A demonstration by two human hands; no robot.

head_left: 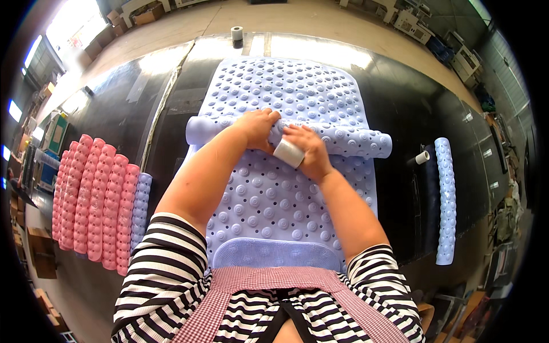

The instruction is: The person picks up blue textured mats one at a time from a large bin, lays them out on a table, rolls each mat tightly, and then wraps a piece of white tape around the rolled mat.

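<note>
A light-blue bath mat rolled into a tube [360, 142] lies crosswise over a flat light-blue mat [263, 191] studded with round bumps and small holes. My left hand [257, 128] grips the middle of the tube, fingers over its top. In my right hand [313, 153] is a roll of whitish stretch film [289, 153], held against the near side of the tube beside my left fingers. The right hand is slightly blurred. At the near end, a finely textured edge of matting [275, 253] is turned up towards my apron.
Several rolled pink mats [100, 200] lie side by side at the left, with a rolled blue one [140, 208] next to them. Another rolled blue mat [445, 200] and a small film roll [422, 158] are at the right. A film roll [237, 33] stands on the far edge of the black table [400, 97].
</note>
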